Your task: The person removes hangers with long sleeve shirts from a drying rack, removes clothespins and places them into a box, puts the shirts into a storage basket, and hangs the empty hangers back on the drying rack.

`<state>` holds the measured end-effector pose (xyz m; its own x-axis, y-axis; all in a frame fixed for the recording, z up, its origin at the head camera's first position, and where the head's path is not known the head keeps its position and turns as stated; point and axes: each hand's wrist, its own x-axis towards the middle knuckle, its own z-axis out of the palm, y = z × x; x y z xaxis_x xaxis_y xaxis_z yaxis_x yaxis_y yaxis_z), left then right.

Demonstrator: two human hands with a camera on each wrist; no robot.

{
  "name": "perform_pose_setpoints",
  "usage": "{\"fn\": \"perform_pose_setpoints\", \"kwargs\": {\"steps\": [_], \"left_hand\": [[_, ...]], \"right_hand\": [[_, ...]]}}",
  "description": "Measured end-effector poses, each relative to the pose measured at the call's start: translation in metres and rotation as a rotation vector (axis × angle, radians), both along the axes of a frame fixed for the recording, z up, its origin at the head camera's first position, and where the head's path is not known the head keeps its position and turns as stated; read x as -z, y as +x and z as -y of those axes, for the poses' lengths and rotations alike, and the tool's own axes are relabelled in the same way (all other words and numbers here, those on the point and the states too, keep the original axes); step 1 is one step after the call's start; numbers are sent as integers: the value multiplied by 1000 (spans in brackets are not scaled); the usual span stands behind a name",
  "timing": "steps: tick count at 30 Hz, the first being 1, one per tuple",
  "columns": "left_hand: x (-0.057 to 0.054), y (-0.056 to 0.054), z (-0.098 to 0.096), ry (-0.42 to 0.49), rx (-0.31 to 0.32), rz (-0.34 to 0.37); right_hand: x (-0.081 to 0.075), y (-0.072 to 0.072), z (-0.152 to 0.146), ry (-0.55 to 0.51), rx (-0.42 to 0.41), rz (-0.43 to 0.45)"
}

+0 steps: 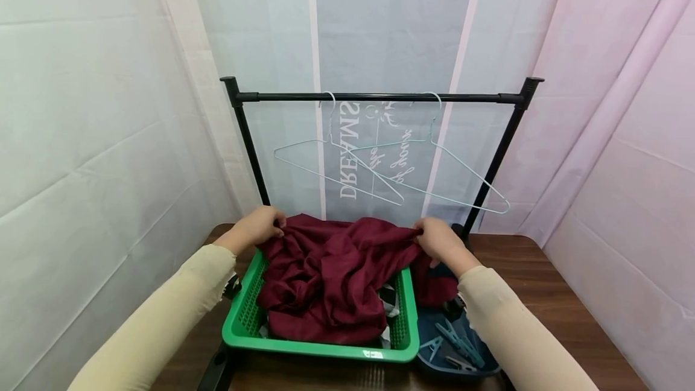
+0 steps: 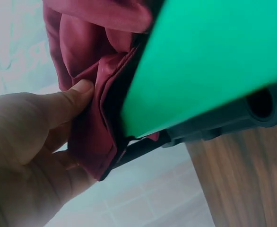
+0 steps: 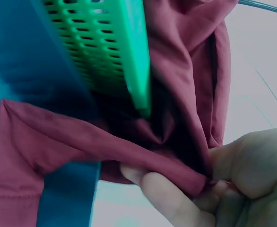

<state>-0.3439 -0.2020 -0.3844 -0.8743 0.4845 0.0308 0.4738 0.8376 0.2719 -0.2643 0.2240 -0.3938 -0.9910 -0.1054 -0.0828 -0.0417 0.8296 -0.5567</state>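
Observation:
A crumpled maroon garment is heaped over a green plastic basket. At its far left corner my left hand pinches the cloth between thumb and fingers; the left wrist view shows the thumb pressed on a seamed edge of the garment. My right hand grips the far right part, and in the right wrist view the fingers curl round a fold of the garment. From there some maroon cloth hangs outside the basket, over a blue tray.
Behind the basket stands a black clothes rack. On its bar hang a white wire hanger and a light-blue wire hanger. Several blue clothespins lie in the tray. The wooden table extends to the right.

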Motion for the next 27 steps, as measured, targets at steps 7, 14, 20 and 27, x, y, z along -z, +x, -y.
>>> {"fn": "perform_pose_setpoints", "kwargs": {"steps": [7, 14, 20, 27], "left_hand": [[-15, -1, 4, 62, -22, -68], [-29, 5, 4, 119, -76, -109], [-51, 18, 1, 188, -118, -132], [-76, 30, 1, 226, -199, -187]], "right_hand": [[-12, 5, -1, -130, 98, -91], [-23, 12, 1, -74, 144, -318], [-35, 23, 2, -95, 170, -429], [-51, 34, 5, -209, 209, -489]]}}
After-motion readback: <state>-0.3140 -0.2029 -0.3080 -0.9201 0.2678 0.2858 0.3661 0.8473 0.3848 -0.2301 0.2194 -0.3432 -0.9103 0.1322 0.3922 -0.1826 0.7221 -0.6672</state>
